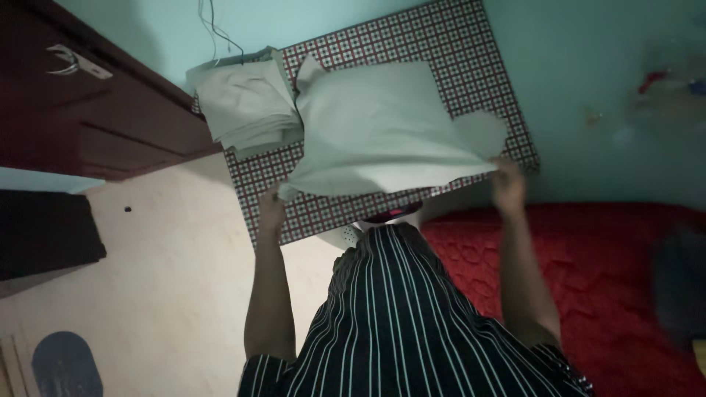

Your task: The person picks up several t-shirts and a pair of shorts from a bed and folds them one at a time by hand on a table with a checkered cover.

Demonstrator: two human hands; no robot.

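The left hand [271,200] pinches one near corner of a pale cloth [379,125]. The right hand [507,180] pinches the other near corner. The picture is blurry there, so I cannot tell how each finger sits. Holding both corners pulls the cloth tight, so it lies flat.

The cloth covers the middle of a checked table [485,51], and its near edge lifts a little above the table's near edge. A stack of folded cloths [246,103] sits at the far left corner, out of the way. A red bed [588,279] is just beside the table, on the right.
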